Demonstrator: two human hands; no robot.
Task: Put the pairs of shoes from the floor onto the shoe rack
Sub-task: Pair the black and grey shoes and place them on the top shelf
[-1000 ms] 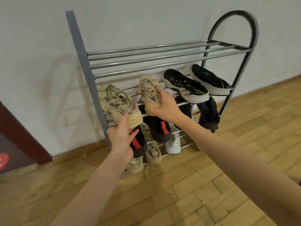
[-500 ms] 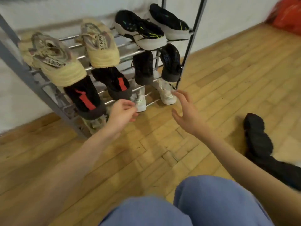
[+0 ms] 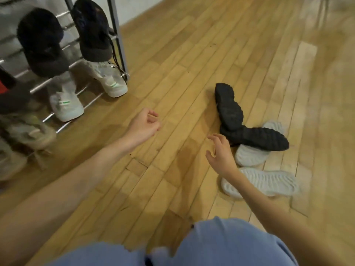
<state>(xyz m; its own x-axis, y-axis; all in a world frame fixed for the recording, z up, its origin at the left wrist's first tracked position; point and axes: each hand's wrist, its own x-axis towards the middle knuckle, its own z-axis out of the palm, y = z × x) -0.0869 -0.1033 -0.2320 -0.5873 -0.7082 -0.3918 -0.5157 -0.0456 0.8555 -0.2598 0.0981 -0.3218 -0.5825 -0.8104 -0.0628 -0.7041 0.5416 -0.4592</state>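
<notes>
Two black shoes [image 3: 249,129] and two white shoes [image 3: 261,181] lie sole-up on the wooden floor [image 3: 182,64], crossed, right of the shoe rack [image 3: 117,35]. Both hands empty: left hand [image 3: 143,125] loosely curled, right hand [image 3: 221,154] spread beside the black pair.

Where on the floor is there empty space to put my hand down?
Bare wooden floor lies between the shoe rack and the black shoes, under the left hand. It is crowded beside the right hand, where black shoes overlap white shoes.
</notes>
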